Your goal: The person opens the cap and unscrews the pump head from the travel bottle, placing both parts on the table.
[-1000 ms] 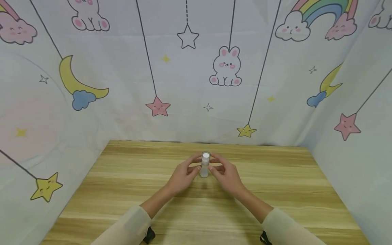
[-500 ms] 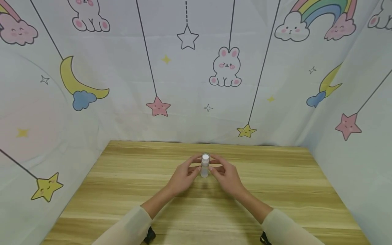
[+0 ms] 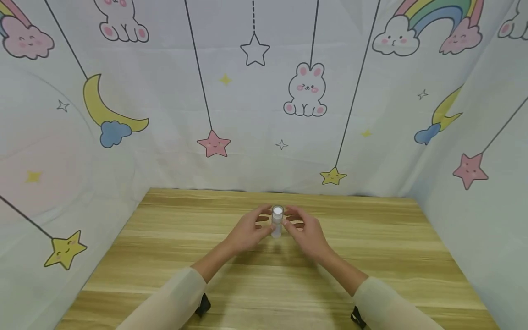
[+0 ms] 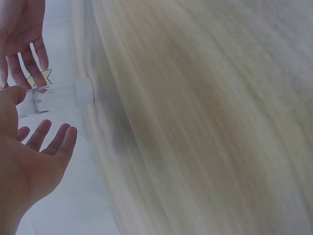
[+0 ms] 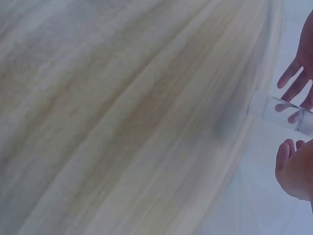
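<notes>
A small clear bottle (image 3: 277,215) with a white disc showing in its top stands upright on the wooden table. My left hand (image 3: 247,233) lies around its left side, fingers parted and the thumb tip right at the bottle. On the other side, my right hand (image 3: 310,234) has its fingers loosely bent behind the bottle and its thumb close to the wall. In the left wrist view, a gap shows between the left fingers (image 4: 62,142) and the bottle (image 4: 58,97). The right wrist view has the bottle (image 5: 276,112) between the two hands, its whitish base at the table.
The wooden table (image 3: 185,256) extends around both forearms. A white cloth backdrop (image 3: 255,101) printed with stars, rabbits and moons rises at its back edge and both sides. Dark straps (image 3: 202,306) show at the sleeves.
Fingers of both hands have loosened and spread slightly away from the bottle, which they had been holding. The bottle keeps about the same place; the head view has shifted a little.
</notes>
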{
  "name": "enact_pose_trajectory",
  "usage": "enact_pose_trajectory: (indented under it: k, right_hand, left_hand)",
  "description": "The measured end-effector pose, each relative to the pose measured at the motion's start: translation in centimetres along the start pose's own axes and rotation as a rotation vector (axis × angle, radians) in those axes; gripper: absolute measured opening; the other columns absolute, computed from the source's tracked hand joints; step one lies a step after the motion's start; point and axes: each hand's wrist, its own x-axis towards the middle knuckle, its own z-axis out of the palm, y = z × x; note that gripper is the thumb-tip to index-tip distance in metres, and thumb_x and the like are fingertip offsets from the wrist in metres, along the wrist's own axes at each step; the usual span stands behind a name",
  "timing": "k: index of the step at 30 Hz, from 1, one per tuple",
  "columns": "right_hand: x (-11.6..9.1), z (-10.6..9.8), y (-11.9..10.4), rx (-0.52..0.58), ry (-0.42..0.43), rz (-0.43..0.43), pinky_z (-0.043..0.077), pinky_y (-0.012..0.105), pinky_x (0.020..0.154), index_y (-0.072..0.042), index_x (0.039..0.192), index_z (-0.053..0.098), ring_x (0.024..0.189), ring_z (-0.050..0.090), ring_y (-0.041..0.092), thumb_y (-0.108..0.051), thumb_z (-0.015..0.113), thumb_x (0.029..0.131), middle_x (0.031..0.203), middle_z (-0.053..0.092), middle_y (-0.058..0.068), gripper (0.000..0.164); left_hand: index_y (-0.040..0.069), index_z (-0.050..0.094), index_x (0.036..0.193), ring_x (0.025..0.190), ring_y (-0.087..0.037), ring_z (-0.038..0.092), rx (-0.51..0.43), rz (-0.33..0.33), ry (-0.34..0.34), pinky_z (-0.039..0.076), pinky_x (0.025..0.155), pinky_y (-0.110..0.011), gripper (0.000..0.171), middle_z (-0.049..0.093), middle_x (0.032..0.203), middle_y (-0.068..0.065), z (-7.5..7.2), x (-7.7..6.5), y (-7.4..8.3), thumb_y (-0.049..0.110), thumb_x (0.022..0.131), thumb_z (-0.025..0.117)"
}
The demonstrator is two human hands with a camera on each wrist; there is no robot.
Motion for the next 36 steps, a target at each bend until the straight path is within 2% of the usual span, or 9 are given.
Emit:
enact_pose_trajectory:
  k: [5,9,15,24,30,36]
  right_hand:
    - [0.7,0.1,-0.5,-0.048,0.000,-0.055,0.055,0.057,0.099,-0.010,0.146,0.060,0.121,0.065,0.032,-0.022,0.075,0.102,0.136,0.068,0.008,0.047]
    - [1.1,0.4,-1.1,-0.115,0.001,-0.121,0.056,0.057,0.096,-0.007,0.144,0.061,0.118,0.066,0.031,-0.019,0.077,0.100,0.134,0.068,0.009,0.048]
    - [1.5,0.7,-1.5,-0.194,0.019,-0.205,0.056,0.060,0.090,-0.005,0.138,0.064,0.112,0.067,0.032,-0.017,0.079,0.098,0.128,0.069,0.010,0.044]
    - [2.0,0.8,-1.4,-0.212,0.001,-0.173,0.057,0.055,0.087,-0.006,0.133,0.066,0.106,0.067,0.026,-0.015,0.078,0.099,0.125,0.068,0.008,0.038]
    - [2.6,0.5,-1.3,-0.210,-0.046,-0.144,0.058,0.052,0.084,-0.013,0.123,0.067,0.104,0.068,0.026,-0.015,0.078,0.098,0.116,0.070,0.002,0.027]
    - [2.8,0.3,-1.1,-0.204,-0.082,-0.131,0.058,0.055,0.084,-0.016,0.121,0.067,0.103,0.068,0.027,-0.018,0.078,0.100,0.114,0.069,0.000,0.024]
  left_hand:
    - [0.019,0.047,0.158,0.136,-0.040,0.058,0.010,0.013,-0.021,0.054,0.106,-0.056,0.059,0.059,0.148,-0.011,0.1,0.7,-0.3,0.029,0.105,0.071]
    - [0.019,0.048,0.157,0.137,-0.036,0.058,-0.022,-0.003,-0.026,0.053,0.108,-0.052,0.060,0.059,0.148,-0.010,0.3,1.0,-0.5,0.034,0.104,0.072]
    - [0.017,0.051,0.155,0.136,-0.036,0.059,-0.046,0.004,-0.031,0.054,0.108,-0.050,0.054,0.060,0.149,-0.010,0.7,1.5,-1.1,0.026,0.105,0.071]
    - [0.019,0.058,0.147,0.133,-0.027,0.062,-0.011,0.007,-0.032,0.055,0.105,-0.049,0.044,0.064,0.145,-0.004,0.9,1.9,-1.6,0.026,0.106,0.070]
    - [0.026,0.058,0.147,0.128,-0.017,0.064,0.020,0.011,-0.027,0.056,0.104,-0.044,0.044,0.066,0.142,0.005,1.1,2.0,-2.3,0.031,0.105,0.071]
    - [0.024,0.058,0.148,0.125,-0.016,0.066,0.045,0.024,-0.016,0.057,0.101,-0.042,0.046,0.068,0.138,0.003,1.3,2.0,-2.7,0.027,0.104,0.072]
